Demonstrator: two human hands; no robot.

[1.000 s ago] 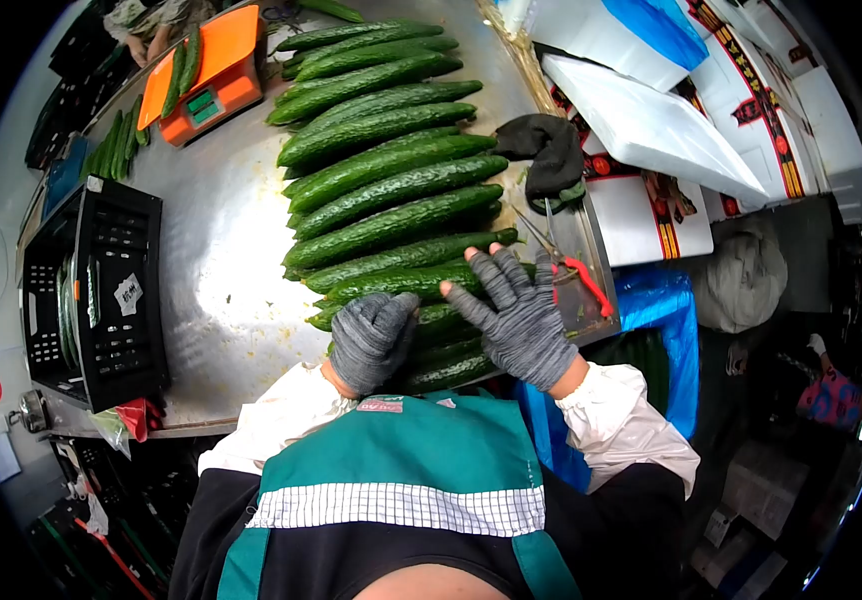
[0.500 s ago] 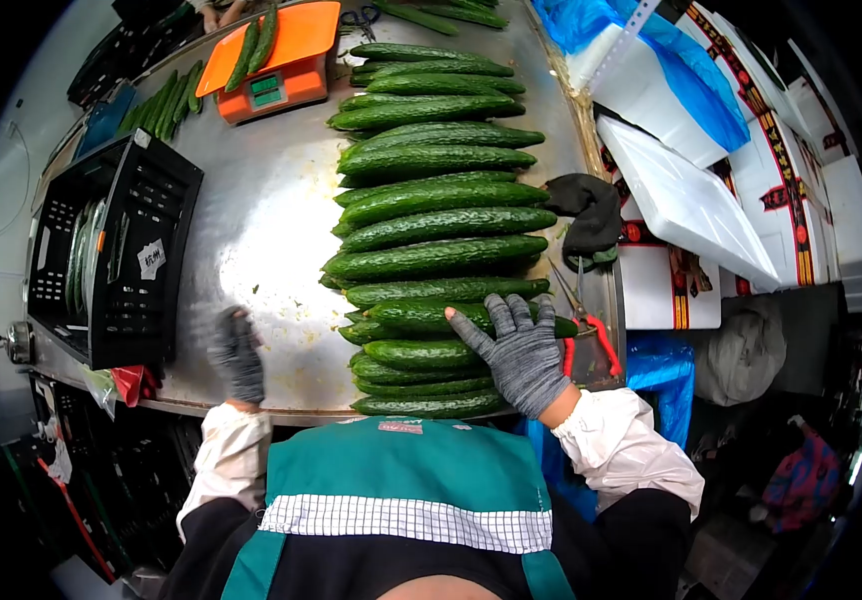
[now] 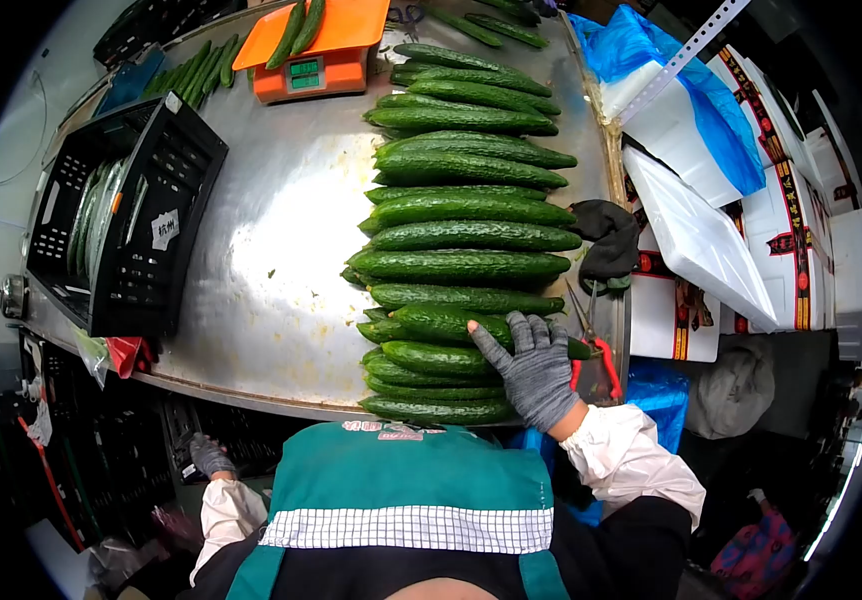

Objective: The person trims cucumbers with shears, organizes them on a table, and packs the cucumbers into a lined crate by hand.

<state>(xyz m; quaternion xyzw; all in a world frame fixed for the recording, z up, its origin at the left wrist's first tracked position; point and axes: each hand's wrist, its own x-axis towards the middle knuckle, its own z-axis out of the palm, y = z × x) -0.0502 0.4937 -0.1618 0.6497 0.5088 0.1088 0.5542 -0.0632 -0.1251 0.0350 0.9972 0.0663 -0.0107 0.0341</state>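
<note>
A long row of green cucumbers [image 3: 461, 266] lies crosswise in layers on the metal table. My right hand [image 3: 534, 372], in a grey glove with a bare thumb tip, rests on a cucumber [image 3: 436, 323] near the front of the row. Its fingers are spread over the cucumber, not wrapped round it. Below the table's front edge, my left hand [image 3: 211, 456], also gloved, hangs near dark crates [image 3: 176, 415]. Its fingers are small and dim there, and I cannot make out whether they hold anything. Red-handled scissors [image 3: 601, 365] lie beside my right hand.
An orange scale [image 3: 311, 75] carries two cucumbers at the back. A black crate [image 3: 156, 230] with wrapped cucumbers stands left on the metal table [image 3: 271, 300]. A dark cloth [image 3: 606, 240] lies at the right edge, beside white foam boxes [image 3: 691, 215].
My left hand has moved from above the table down past its front edge. My right hand stays on the cucumbers. The view has shifted, so the table sits further right in it.
</note>
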